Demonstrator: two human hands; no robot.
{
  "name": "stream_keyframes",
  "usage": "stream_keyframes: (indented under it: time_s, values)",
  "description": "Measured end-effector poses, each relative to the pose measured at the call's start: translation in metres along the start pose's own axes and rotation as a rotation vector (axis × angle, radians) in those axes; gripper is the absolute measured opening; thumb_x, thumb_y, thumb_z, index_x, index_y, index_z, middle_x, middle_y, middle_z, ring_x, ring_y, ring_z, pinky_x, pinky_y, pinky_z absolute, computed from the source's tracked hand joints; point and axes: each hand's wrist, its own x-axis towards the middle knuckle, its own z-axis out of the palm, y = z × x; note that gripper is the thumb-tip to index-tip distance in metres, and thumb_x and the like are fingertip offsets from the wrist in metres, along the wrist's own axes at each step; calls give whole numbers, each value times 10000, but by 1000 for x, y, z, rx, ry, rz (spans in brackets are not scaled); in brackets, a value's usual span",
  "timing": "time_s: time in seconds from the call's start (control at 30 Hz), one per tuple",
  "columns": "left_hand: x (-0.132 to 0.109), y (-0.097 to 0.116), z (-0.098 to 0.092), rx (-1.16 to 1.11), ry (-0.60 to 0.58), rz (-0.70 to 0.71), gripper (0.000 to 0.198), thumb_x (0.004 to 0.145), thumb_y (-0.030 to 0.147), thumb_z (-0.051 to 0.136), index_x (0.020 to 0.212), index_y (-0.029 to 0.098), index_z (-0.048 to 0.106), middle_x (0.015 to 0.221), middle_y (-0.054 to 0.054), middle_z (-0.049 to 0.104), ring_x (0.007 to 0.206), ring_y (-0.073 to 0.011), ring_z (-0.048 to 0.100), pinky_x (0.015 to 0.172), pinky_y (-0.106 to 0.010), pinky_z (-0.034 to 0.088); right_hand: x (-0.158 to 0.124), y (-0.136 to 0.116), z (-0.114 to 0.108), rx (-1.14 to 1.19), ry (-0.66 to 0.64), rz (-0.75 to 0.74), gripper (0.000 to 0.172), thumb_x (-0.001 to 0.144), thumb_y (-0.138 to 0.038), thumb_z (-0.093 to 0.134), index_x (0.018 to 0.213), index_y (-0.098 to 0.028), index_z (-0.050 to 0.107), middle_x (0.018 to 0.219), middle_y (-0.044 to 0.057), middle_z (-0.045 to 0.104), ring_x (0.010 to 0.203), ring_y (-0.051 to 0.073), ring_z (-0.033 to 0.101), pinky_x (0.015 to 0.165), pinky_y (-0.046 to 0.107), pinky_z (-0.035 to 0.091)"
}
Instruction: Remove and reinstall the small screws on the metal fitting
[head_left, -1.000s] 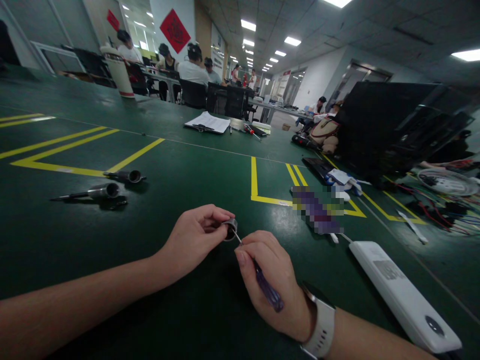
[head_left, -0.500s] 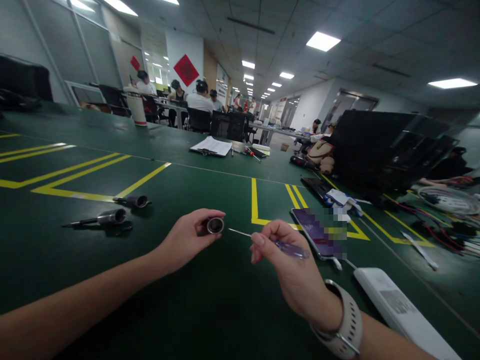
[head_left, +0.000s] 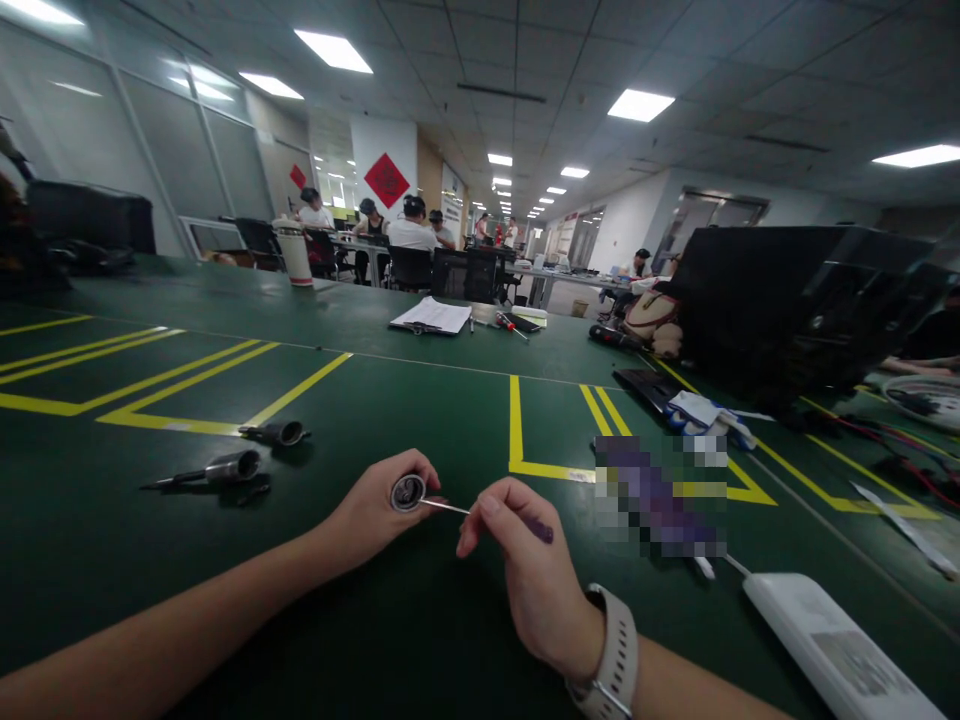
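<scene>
My left hand (head_left: 375, 510) is closed around a small cup-shaped metal part (head_left: 407, 492), its round open end turned toward me. My right hand (head_left: 517, 550) grips a thin screwdriver (head_left: 448, 508) with a translucent purple handle, held almost level. The screwdriver's tip is at the right edge of the metal part's rim; whether it touches cannot be told. To the left on the green table lie a metal piece with a hollow cup end and long pointed shaft (head_left: 214, 470), a shorter hollow metal piece (head_left: 277, 433) and a small dark bit (head_left: 255, 490).
A phone-like device (head_left: 652, 500), partly pixelated, lies right of my right hand, near a white power strip (head_left: 832, 640). Gloves (head_left: 709, 415), a large black box (head_left: 765, 300) and cables stand farther right. Behind are a clipboard (head_left: 431, 317), a red-handled screwdriver (head_left: 510, 322) and a cup (head_left: 294, 255).
My right hand has moved left, bringing the screwdriver tip to the metal part's rim. My left hand has shifted slightly left and turned the part. The view has tilted up a little.
</scene>
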Motion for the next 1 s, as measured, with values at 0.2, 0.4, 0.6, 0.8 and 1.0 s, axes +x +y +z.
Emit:
stream_keyframes:
  time_s: [0.2,0.4,0.6,0.8,1.0]
  values:
    - [5,-3,3,206,40,29,194,744,315,556,636,175,475,591,41,492,550,-115,472,510,-230,367,-1,-8,0,-328,1,-63,258,871,-340,475,691,-170,547,651,-4,536,643,131,509,628,265,407]
    - [17,0,5,402,80,106,224,787,312,500,610,183,453,578,39,477,554,-122,465,514,-232,343,-3,-8,0,-620,-43,-241,214,873,-257,453,703,-169,549,658,-12,513,634,121,487,596,252,373]
    - [18,-3,8,481,63,196,191,798,257,479,621,188,463,615,15,519,625,-149,498,589,-263,366,-2,-3,0,-671,-40,-291,164,866,-227,467,738,-172,554,711,-3,527,681,126,499,636,260,391]
    - [14,-2,7,420,53,230,173,781,250,493,618,195,479,596,22,508,618,-149,495,602,-269,360,4,1,-6,-381,-11,-71,197,855,-305,502,749,-176,605,719,4,561,695,137,516,641,269,415]
    - [15,-5,6,286,36,213,190,777,267,497,608,192,455,573,34,480,574,-130,487,544,-242,357,8,12,-10,-12,-2,56,191,836,-325,539,783,-164,628,764,26,606,771,156,563,689,284,442]
